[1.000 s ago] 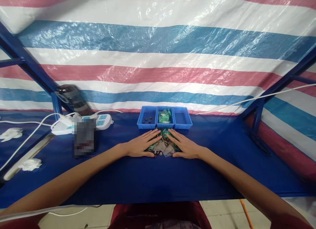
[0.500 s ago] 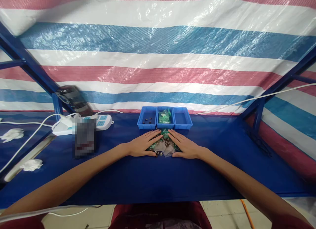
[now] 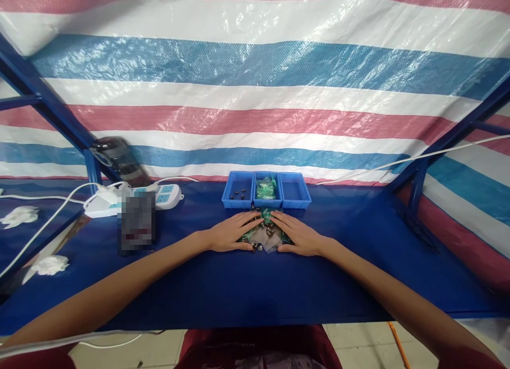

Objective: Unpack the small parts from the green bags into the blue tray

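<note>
A small heap of plastic packets and dark screw-like pieces [image 3: 266, 236] lies on the blue table, some packets clear and some green. Flat on its left side rests my left hand [image 3: 233, 232], fingers stretched out. My right hand [image 3: 297, 234] lies the same way on the right side, fingers extended, partly covering the packets. Neither hand grips anything. Just beyond the fingertips stand three joined blue bins: the left bin [image 3: 227, 199] has several small dark screws, the middle bin [image 3: 268, 203] holds green packets, and the right bin [image 3: 295, 191] shows only its bare floor.
On the left are a white power strip [image 3: 169, 197] with cables, a blurred-out dark object [image 3: 137, 223] and crumpled white tissue [image 3: 51, 265]. A dark jar-like container [image 3: 121, 159] leans by the blue frame. Striped sheeting [image 3: 255, 66] hangs behind the table.
</note>
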Available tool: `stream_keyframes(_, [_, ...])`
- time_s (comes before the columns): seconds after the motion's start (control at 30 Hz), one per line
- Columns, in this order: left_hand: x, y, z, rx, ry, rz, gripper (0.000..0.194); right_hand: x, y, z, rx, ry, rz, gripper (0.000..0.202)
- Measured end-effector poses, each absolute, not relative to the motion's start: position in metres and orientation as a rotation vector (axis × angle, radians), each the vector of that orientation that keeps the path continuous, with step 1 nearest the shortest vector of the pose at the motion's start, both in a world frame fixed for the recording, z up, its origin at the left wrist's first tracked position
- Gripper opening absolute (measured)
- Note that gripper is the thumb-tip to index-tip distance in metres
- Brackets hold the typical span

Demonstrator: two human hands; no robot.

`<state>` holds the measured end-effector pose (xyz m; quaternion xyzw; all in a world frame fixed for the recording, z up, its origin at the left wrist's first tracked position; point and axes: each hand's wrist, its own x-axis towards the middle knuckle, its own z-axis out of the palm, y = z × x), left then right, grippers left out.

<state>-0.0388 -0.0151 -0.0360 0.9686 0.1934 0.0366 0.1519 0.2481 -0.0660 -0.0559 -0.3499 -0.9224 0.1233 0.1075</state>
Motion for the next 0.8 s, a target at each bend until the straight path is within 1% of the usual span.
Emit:
stream_keyframes(0.5, [-0.0353,-0.0151,-0.0426,2.835,0.574,0.15,0.072,0.2478,-0.0649,-0.0591,-0.958,-2.634,0.392,0.068])
stream_keyframes(0.8, [-0.0342,-0.0164,-0.0447,2.855,0.58,0.181,0.065,0.2488,-0.0647,-0.0619,-0.915,-2.568,0.364,0.057])
